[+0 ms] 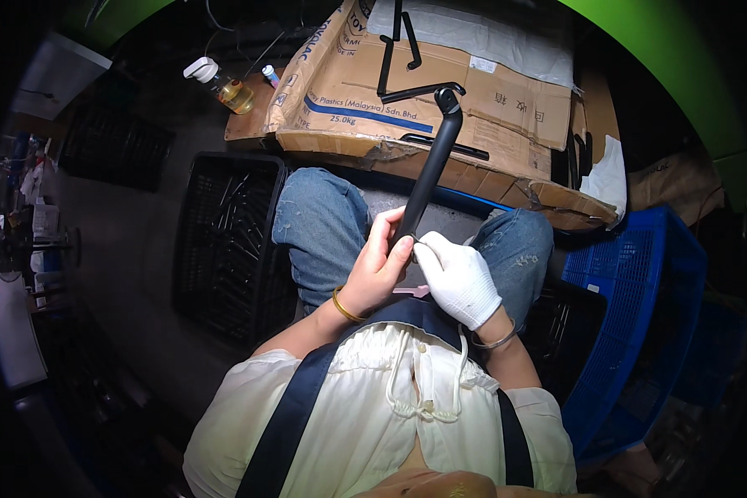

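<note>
Both hands — left hand [378, 270], gloved right hand [459, 278] — grip black bar [430, 166]

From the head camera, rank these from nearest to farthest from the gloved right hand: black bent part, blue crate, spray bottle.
From the right hand:
1. Black bent part, touching it, just left.
2. Blue crate, on the right side.
3. Spray bottle, far upper left, beside the cardboard.

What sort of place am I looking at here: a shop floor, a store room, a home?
Most likely a small workshop or factory finishing station: flattened cardboard serves as a bench holding black parts, a black crate holds more, and the gloved right hand and bare left hand work a black curved part.
</note>
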`<state>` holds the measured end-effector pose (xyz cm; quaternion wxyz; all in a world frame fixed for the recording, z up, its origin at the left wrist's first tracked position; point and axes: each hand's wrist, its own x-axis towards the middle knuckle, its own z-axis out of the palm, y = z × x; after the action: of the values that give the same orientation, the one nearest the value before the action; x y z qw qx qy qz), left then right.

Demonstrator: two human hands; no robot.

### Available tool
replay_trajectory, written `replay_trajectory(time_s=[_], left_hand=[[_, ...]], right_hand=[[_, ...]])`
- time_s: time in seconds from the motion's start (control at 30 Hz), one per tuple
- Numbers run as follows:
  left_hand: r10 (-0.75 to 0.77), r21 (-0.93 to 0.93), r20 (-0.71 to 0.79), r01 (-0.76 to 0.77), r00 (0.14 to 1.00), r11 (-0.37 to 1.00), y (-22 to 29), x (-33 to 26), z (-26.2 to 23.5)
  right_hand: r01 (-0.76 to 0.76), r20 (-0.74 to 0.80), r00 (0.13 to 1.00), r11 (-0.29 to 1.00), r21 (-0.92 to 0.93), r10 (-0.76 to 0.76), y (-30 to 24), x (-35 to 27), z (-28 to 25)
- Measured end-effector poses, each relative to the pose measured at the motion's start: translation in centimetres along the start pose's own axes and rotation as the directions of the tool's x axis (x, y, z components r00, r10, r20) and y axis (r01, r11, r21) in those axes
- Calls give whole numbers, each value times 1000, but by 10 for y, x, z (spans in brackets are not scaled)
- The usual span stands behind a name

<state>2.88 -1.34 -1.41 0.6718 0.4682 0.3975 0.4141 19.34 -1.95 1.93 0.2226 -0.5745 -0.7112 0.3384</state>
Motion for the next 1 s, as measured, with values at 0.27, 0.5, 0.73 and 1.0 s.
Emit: replay_trajectory(time_s=[0.27,0.5,0.73,1.0], left_hand=[[7,-33,-68,-9,998,999,-7,0,5],[-145,-237,-6,139,989,962,-6,-3,-1],[14,6,-62,-14,998,1000,-4,-1,3],[14,96,-44,-10,999,995,-11,-2,2]], right_hand=[[-73,-87,993,996,57,78,-4,-1,18],[-7,-95,995,999,45,11,-5,-2,10],[28,-39,999,999,-22,-28,-2,-1,6],[-12,-130,991,999,-36,7,-1,-6,23]])
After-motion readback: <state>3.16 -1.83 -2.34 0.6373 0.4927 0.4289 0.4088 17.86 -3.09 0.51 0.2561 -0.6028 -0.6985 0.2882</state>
